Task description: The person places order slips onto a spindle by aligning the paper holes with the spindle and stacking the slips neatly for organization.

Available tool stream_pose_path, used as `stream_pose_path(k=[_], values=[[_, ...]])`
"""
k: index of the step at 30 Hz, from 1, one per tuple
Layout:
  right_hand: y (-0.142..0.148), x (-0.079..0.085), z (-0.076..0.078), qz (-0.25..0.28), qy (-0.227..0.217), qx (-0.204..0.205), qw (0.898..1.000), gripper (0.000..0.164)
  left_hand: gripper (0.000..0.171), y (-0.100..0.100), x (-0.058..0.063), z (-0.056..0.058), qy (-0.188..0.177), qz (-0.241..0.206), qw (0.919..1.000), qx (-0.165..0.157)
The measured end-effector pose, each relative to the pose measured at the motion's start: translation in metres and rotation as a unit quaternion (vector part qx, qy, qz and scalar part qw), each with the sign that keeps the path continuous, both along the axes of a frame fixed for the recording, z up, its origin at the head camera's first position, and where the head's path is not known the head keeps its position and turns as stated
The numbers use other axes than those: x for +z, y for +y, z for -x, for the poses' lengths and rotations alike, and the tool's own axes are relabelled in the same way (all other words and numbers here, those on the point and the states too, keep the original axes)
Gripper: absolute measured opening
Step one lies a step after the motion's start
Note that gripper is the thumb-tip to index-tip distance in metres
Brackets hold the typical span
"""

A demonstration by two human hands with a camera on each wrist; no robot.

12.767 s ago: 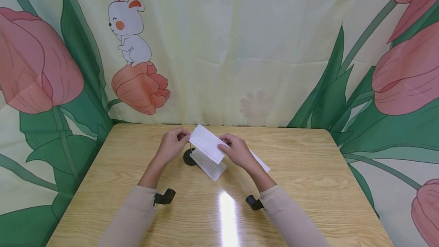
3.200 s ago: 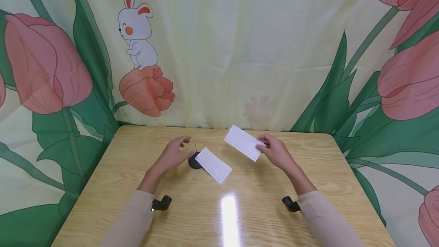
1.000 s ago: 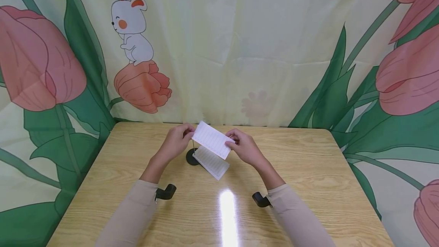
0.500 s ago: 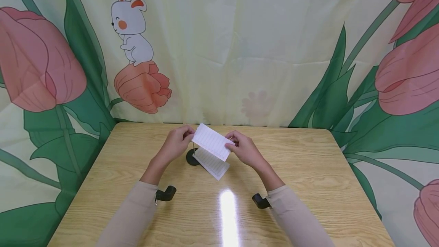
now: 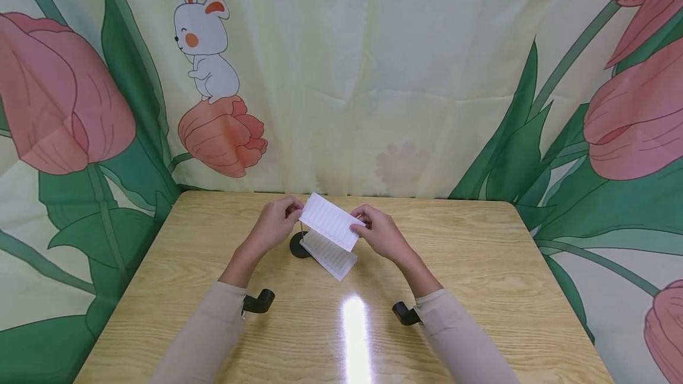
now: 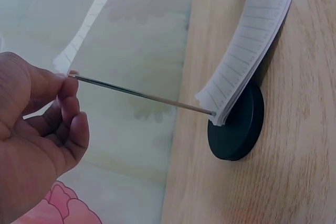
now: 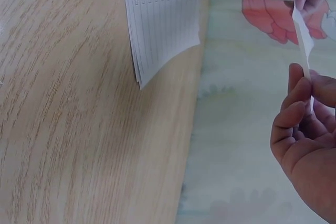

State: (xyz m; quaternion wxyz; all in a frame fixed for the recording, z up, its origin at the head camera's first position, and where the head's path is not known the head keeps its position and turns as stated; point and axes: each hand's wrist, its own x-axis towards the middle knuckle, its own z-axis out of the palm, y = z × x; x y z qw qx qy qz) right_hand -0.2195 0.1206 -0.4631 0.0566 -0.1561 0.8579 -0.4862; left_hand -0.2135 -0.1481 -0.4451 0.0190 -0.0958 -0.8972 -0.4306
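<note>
A paper spike with a black round base (image 5: 299, 246) and a thin upright metal rod (image 6: 142, 94) stands near the table's back edge. Several lined slips (image 6: 244, 45) are stuck on the rod's foot, lying tilted over the base. Above them, a single lined slip (image 5: 329, 221) is held at the rod's tip. My left hand (image 5: 273, 222) pinches that slip's left corner against the tip, seen close in the left wrist view. The slip's opposite end is pinched between thumb and fingers of my right hand (image 5: 381, 232). Whether the tip has pierced this slip is hidden by the left fingers.
The wooden table (image 5: 453, 271) spreads out around the spike, with a bright glare streak in front. A curtain (image 5: 341, 76) with a rabbit and tulips hangs behind it. Black wrist camera mounts (image 5: 259, 301) sit at both sleeves.
Since about three seconds ago, the right hand has carried the slip left to the rod's tip, and the left hand has risen and pinched its corner. Over the last second the slip sank slightly.
</note>
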Motion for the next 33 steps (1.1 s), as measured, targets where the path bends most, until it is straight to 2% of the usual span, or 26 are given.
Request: stream_pose_path(k=[26, 33], values=[[-0.0020, -0.0061, -0.0008, -0.010, -0.012, 0.002, 1.000, 0.021, 0.013, 0.0009, -0.0051, -0.0016, 0.004, -0.012, 0.9999, 0.001], [-0.0038, -0.0075, -0.0031, -0.010, -0.015, 0.004, 1.000, 0.022, 0.013, 0.0016, -0.0054, -0.0024, 0.018, 0.006, 0.9998, 0.001]])
